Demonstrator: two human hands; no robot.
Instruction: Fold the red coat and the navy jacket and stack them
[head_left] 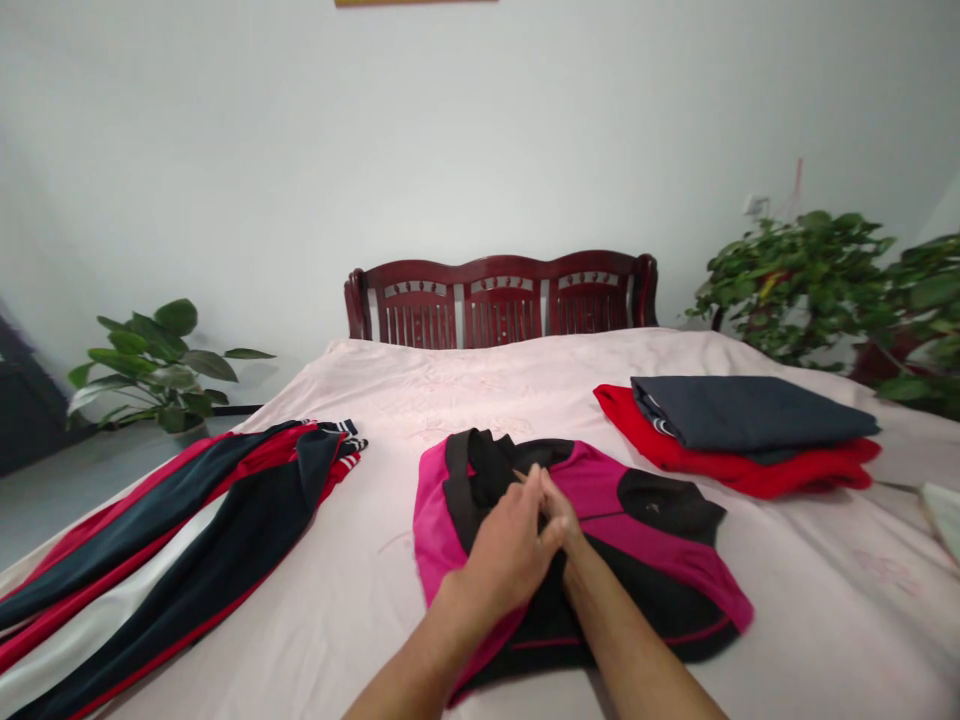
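Note:
A pink and black garment [600,490] lies on the bed in front of me, partly bunched, with a dark band along its left part. My left hand [514,545] is over its middle, fingers curled closed at the black cloth. Close against it, my right hand [559,508] is also closed, its fingers partly hidden behind the left hand. Both hands meet at the same spot on the garment. A small brownish bit shows at the fingertips, too small to make out. What exactly is pinched between the fingers is hidden.
Striped navy, red and white clothes [262,500] lie along the bed's left side. At the right, a folded dark garment [750,412] rests on a red one [802,470]. A pale pink sheet [360,600] covers the bed. Beyond are a wooden headboard [502,300] and potted plants [802,285].

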